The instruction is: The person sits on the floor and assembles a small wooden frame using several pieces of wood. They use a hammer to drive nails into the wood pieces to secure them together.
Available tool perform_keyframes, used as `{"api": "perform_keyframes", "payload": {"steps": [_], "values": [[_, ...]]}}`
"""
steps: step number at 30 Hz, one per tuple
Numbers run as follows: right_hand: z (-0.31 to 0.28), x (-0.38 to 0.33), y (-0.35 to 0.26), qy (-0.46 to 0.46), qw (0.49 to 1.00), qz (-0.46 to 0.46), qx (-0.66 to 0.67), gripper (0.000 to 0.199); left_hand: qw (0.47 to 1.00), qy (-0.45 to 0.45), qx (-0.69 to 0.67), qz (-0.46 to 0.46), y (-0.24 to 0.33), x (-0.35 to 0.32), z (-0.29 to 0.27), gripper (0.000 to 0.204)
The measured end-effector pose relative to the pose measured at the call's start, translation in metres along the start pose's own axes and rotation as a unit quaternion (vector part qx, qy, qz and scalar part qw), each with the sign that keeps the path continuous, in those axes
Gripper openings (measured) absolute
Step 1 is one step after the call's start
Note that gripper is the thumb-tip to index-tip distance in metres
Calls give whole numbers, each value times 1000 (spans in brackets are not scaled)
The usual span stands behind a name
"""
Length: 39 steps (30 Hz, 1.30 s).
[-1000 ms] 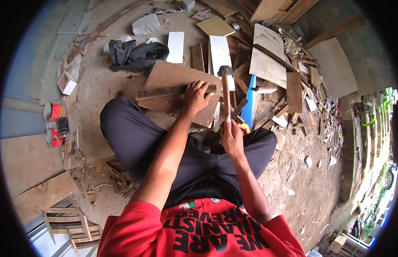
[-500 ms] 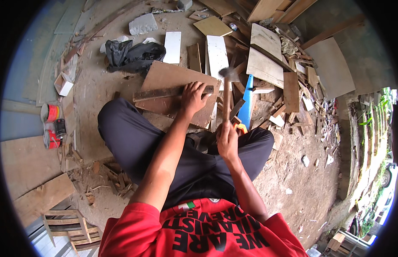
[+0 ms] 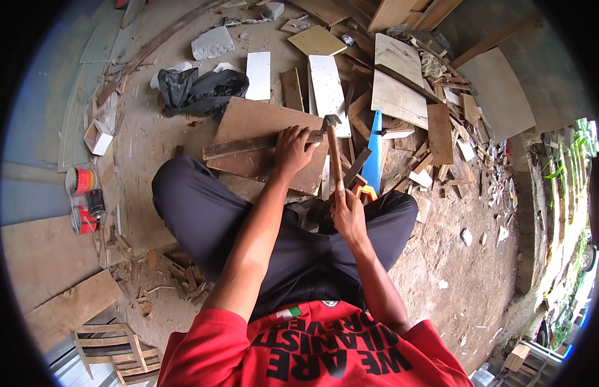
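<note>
My right hand (image 3: 348, 216) is closed around the wooden handle of a hammer (image 3: 336, 155). The hammer's dark head is beside the right end of a narrow, dark wooden strip (image 3: 238, 147); whether they touch I cannot tell. That strip lies across a brown wooden board (image 3: 248, 119) in front of my crossed legs. My left hand (image 3: 293, 149) grips the strip near its right end, fingers over it and pressing it to the board. Any nail there is too small to make out.
A blue handsaw (image 3: 372, 155) with an orange handle lies right of the hammer. Wood offcuts and white boards (image 3: 329, 93) pile up beyond it. A black plastic bag (image 3: 199, 91) lies at far left, and red cans (image 3: 84, 219) stand at the left.
The hammer's head, blurred before, has come down and slightly left to the strip's right end. My left hand has stayed in place on the strip.
</note>
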State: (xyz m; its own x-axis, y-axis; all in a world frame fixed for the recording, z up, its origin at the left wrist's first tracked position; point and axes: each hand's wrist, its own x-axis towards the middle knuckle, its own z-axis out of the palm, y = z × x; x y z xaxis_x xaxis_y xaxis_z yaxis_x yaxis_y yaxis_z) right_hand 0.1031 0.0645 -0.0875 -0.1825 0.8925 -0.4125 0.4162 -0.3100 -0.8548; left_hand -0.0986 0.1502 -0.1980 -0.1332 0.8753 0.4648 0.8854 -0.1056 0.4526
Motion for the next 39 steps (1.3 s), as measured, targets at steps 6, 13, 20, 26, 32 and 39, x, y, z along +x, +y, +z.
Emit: {"api": "perform_keyframes", "payload": {"steps": [6,13,20,26,32,39], "values": [[-13,-26,-55,13,985,-127,112,44,1000,11,-4,8,-3,-1,-4,43],[1,4,15,-66,994,56,67,47,1000,-16,-13,-7,2,0,-4,46],[-5,-6,9,1,996,-35,86,49,1000,6,-11,-3,0,1,-1,45],[-9,5,8,5,996,-61,-67,56,1000,10,-6,7,-1,0,1,44],[-21,-18,-45,37,978,-207,1,42,1000,4,-13,-1,0,0,-2,44],[-6,11,23,19,985,-114,-129,48,1000,8,5,5,0,-1,5,44]]}}
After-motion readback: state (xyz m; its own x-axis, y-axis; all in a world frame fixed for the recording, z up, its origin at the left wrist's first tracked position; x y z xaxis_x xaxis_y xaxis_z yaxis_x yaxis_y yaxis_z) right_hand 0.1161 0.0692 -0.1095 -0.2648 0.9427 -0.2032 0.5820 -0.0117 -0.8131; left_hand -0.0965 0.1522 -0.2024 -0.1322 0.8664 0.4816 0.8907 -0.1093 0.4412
